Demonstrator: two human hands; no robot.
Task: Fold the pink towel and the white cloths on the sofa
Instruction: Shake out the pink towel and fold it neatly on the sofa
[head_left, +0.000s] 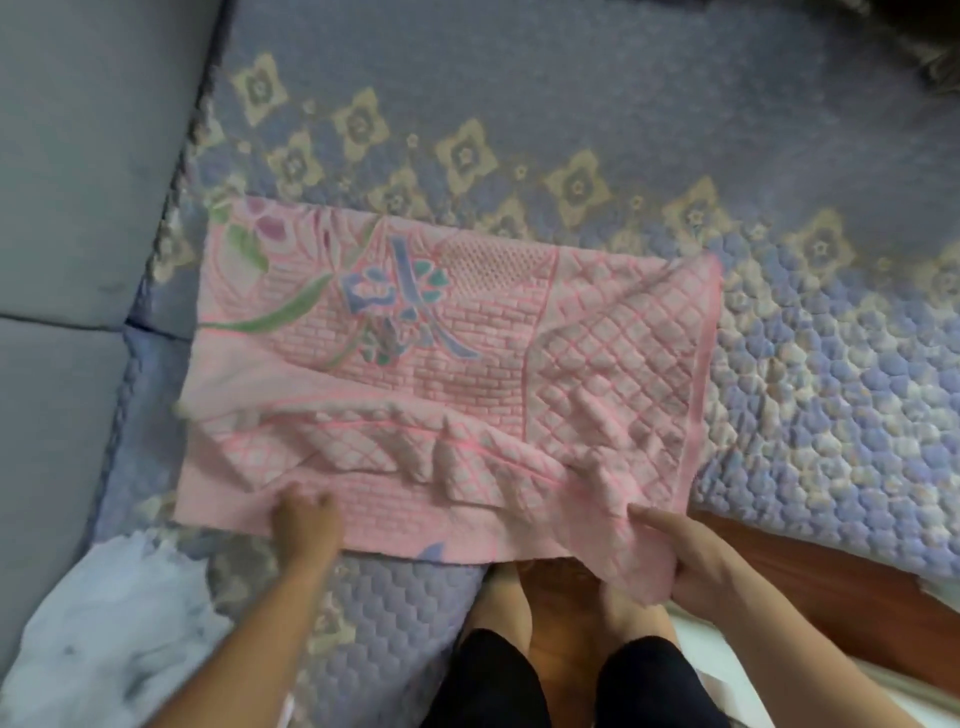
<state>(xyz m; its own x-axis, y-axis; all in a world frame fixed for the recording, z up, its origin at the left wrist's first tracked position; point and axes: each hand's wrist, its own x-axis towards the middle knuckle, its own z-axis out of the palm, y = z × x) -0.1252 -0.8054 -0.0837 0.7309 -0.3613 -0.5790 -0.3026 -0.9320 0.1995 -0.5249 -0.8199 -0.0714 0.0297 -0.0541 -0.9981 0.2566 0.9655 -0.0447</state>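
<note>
Both hands grip the near edge: left hand (306, 512), right hand (691, 553). Probably ready to fold the pink towel (447, 358) across the sofa (810, 364).

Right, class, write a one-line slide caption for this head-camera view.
Both hands, left hand and right hand, grip the pink towel's near edge on the quilted sofa cover.

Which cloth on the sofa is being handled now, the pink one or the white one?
The pink towel, spread on the quilted sofa cover: the left hand and right hand grip its near edge. The white cloth lies crumpled and untouched at lower left.
</note>
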